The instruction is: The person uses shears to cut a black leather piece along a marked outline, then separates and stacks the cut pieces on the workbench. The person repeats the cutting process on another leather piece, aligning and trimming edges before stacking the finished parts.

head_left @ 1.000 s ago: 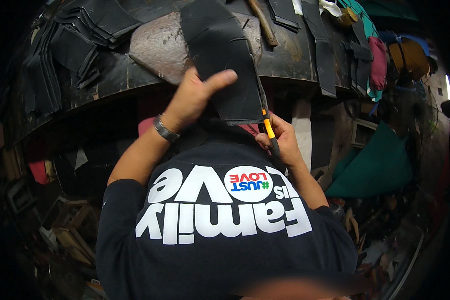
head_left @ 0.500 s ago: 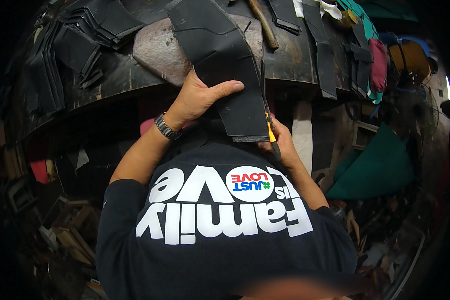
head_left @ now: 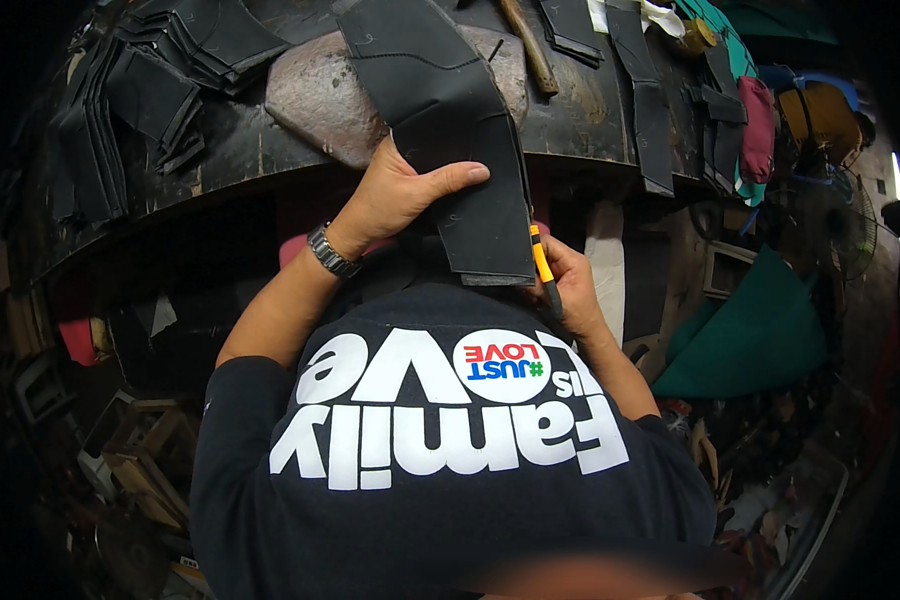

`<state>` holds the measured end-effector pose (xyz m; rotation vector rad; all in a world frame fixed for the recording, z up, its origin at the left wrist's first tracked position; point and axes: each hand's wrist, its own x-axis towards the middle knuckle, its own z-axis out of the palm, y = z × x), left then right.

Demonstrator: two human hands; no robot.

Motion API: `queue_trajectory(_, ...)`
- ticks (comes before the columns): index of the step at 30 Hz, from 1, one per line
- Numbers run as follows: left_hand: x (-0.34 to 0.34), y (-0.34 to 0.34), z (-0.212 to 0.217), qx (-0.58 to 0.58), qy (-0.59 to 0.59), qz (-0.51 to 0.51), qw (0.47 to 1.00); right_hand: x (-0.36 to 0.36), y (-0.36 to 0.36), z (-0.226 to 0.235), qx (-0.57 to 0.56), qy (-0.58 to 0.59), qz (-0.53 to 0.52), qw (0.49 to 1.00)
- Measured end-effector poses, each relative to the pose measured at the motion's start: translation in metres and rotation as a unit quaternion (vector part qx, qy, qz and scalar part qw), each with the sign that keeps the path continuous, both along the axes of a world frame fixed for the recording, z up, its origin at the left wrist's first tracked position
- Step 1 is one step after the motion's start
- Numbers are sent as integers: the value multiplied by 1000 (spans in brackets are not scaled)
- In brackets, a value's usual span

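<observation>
My left hand (head_left: 395, 195) is closed on a stack of black leather pieces (head_left: 460, 130), thumb flat on top and the other fingers hidden underneath. The leather slants from the bench down toward my chest, its lower end hanging past the bench edge. Beside its lower right edge, my right hand (head_left: 568, 285) is closed around scissors (head_left: 542, 256) with yellow and black handles. Their blades are mostly hidden by the leather, so I cannot tell whether they touch it. A rounded stone slab (head_left: 325, 100) lies beneath the upper part of the leather.
Stacks of cut black pieces lie on the dark bench (head_left: 240, 165), at its left (head_left: 155, 95) and its right (head_left: 642, 110). A hammer with a wooden handle (head_left: 528, 50) rests behind the slab. Green sheet material (head_left: 755, 335) hangs low on the right.
The scissors have drawn slightly back from the leather's right edge; their blades, partly seen before along it, show less now. The leather has shifted a little left; my left hand keeps its grip.
</observation>
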<state>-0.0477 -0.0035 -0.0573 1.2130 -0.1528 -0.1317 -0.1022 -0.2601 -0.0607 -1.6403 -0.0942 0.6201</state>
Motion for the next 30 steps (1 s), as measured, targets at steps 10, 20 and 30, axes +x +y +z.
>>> queue_trajectory(10, -8, -4, -4, 16, 26, -43, 999, 13, 8, 20, 20, 22, -9, 1000)
queue_trajectory(20, 6, 17, 22, -192, 186, -14, 963, 5, 8, 18, 7, 50, 1, 999)
queue_trajectory(30, 6, 10, 11, -195, 130, 48, 971, 5, 8, 15, -35, 46, 7, 998)
